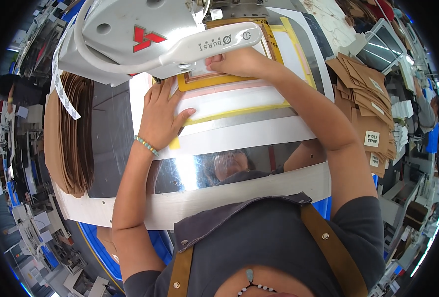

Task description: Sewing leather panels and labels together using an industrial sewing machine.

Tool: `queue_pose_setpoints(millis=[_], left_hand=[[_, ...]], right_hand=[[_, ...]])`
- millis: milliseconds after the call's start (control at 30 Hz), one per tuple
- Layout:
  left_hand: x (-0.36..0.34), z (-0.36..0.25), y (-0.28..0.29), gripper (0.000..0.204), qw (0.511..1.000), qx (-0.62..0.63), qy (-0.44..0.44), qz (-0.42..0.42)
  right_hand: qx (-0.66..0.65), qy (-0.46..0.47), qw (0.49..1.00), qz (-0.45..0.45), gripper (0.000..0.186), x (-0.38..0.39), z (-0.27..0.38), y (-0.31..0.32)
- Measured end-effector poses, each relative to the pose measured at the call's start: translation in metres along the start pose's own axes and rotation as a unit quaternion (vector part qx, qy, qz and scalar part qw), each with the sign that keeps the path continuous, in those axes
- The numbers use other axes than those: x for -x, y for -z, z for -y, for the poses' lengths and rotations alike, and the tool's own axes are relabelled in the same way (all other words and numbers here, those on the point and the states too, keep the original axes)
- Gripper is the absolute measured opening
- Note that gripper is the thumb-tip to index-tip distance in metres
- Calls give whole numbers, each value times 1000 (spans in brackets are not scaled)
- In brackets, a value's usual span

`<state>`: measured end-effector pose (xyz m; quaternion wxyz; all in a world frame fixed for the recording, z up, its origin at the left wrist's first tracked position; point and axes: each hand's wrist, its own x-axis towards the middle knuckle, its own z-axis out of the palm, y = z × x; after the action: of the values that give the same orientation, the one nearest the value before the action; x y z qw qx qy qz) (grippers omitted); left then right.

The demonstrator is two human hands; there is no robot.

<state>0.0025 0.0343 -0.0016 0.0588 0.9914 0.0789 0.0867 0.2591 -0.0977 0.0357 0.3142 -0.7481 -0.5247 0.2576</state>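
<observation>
Under a grey-white machine (108, 37) with a pale curved handle (204, 43), a yellow-orange frame (194, 84) lies on white sheets (237, 126) edged with yellow tape (234, 113). My left hand (162, 111), a beaded bracelet at its wrist, rests with fingers stretched out at the frame's lower-left corner, thumb apart on the white sheet. My right hand (239, 63) reaches over the frame, fingers curled beside the handle; what they hold, if anything, is partly hidden and I cannot make it out.
Brown paper pieces with labels (358, 114) are piled at the right, beside a tablet-like panel (380, 44). A stack of folded brown paper (68, 133) stands left on a shiny metal plate (113, 153). Other people (16, 89) and workbenches show at both rims.
</observation>
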Motion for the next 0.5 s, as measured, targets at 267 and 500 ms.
queue_pose_setpoints(millis=[267, 500], left_hand=[[0, -2, -3, 64, 999, -7, 3, -32], [0, 0, -7, 61, 999, -6, 3, -37]], right_hand=[[-20, 38, 999, 12, 20, -1, -10, 15], [78, 37, 995, 45, 14, 8, -46, 97]])
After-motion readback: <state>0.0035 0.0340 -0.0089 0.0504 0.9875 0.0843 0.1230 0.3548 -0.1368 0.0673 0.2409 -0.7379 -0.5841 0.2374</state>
